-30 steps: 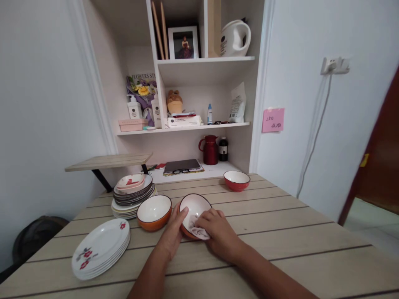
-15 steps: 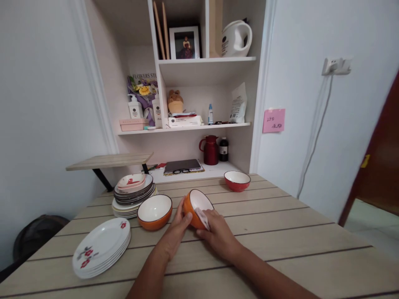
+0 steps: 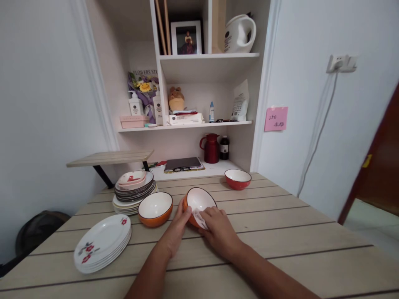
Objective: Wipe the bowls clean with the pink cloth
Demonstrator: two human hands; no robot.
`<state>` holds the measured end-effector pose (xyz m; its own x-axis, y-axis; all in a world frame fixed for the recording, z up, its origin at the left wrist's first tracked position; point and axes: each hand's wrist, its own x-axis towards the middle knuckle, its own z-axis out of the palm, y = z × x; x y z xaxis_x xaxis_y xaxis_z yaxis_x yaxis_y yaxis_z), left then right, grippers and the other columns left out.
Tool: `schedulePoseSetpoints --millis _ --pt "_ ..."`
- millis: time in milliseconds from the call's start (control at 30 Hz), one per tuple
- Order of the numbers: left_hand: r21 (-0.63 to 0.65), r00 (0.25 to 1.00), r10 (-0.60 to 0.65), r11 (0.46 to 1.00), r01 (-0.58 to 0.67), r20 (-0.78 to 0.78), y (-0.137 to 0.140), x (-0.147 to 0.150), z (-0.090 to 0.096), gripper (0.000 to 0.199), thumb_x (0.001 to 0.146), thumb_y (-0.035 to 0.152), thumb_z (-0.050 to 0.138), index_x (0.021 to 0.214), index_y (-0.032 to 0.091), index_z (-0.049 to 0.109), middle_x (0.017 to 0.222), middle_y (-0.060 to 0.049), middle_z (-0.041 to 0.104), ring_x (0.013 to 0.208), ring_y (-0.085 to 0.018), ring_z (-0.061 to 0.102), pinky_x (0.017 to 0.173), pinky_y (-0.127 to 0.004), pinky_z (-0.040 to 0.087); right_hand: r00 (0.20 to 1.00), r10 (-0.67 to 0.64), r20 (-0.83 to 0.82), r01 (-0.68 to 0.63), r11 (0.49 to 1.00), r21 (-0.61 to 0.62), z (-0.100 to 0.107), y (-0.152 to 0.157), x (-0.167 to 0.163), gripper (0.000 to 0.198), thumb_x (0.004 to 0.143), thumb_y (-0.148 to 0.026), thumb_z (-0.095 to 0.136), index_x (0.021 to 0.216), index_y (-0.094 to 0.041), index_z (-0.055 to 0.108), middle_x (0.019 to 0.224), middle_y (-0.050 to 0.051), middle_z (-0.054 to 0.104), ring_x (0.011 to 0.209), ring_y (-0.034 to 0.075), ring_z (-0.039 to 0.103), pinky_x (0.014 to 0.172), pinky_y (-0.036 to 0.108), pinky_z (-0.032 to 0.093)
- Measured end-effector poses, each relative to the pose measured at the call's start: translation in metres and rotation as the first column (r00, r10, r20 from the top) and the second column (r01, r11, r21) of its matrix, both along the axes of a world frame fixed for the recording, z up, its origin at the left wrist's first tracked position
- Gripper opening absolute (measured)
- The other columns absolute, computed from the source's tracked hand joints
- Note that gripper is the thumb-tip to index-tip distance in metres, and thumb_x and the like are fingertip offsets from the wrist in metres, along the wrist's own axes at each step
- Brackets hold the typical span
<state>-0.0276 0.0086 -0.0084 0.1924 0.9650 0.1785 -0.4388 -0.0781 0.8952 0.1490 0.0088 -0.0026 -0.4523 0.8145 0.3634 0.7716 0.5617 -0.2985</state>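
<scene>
An orange bowl point(image 3: 199, 198) with a white inside and dark rim is tilted between my hands, its opening turned up and to the right. My left hand point(image 3: 179, 222) grips its left side, the thumb near the rim. In my right hand point(image 3: 218, 228) is a crumpled white cloth or tissue point(image 3: 198, 218), pressed over the bowl's near rim and inner wall. Just left of my left hand stands a second orange bowl point(image 3: 155, 209), upright on the table. Farther back on the right is a red bowl point(image 3: 237, 179), also upright.
White plates with red flowers point(image 3: 102, 241) lie stacked at the front left. Behind them rises a mixed stack of dishes point(image 3: 134, 193), beside a small raised wooden shelf point(image 3: 109, 158). A red jug point(image 3: 212, 148) and a laptop point(image 3: 183, 164) occupy the ledge beyond the table point(image 3: 280, 224).
The held bowl has tipped so that more of its inside faces me. My right hand with the cloth has shifted slightly over the near rim. The other dishes stay put.
</scene>
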Motion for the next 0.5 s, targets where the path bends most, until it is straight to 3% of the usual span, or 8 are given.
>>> schedulePoseSetpoints --millis 133,333,433,500 --pt "-0.041 0.999 0.037 0.999 -0.036 0.031 -0.004 0.004 0.007 0.067 0.087 0.037 0.075 0.149 0.029 0.050 0.152 -0.007 0.056 0.143 -0.030 0.047 0.118 -0.040 0.035 0.998 0.027 0.059 -0.029 0.999 0.038 0.000 -0.001 0.001 0.030 0.090 -0.020 0.065 0.119 -0.028 0.065 0.116 0.005 0.067 0.109 0.027 0.053 0.086 0.037 0.031" --pt "-0.050 0.988 0.121 0.992 -0.117 0.093 -0.007 0.009 0.011 0.068 0.077 0.028 0.077 0.142 0.026 0.056 0.137 -0.008 0.067 0.129 -0.031 0.059 0.105 -0.038 0.045 0.994 0.078 0.075 -0.083 0.994 0.066 -0.002 0.003 0.003 0.033 0.086 -0.013 0.064 0.114 -0.029 0.068 0.116 0.005 0.068 0.107 0.026 0.052 0.086 0.038 0.031" --pt "-0.045 0.985 0.128 0.991 -0.123 0.113 -0.006 0.010 0.012 0.068 0.074 0.026 0.076 0.140 0.024 0.058 0.134 -0.008 0.068 0.126 -0.031 0.060 0.102 -0.037 0.047 0.987 0.122 0.106 -0.134 0.984 0.118 -0.002 0.006 0.010 0.040 0.085 -0.009 0.063 0.118 -0.032 0.068 0.117 0.004 0.068 0.110 0.026 0.052 0.099 0.044 0.029" --pt "-0.040 0.987 0.108 0.994 -0.104 0.121 -0.006 0.009 0.013 0.065 0.075 0.026 0.075 0.138 0.024 0.059 0.132 -0.008 0.069 0.126 -0.031 0.060 0.101 -0.037 0.047 0.982 0.135 0.131 -0.158 0.971 0.181 0.000 0.009 0.015 0.039 0.088 -0.009 0.062 0.116 -0.035 0.069 0.119 0.003 0.068 0.115 0.026 0.051 0.112 0.051 0.018"
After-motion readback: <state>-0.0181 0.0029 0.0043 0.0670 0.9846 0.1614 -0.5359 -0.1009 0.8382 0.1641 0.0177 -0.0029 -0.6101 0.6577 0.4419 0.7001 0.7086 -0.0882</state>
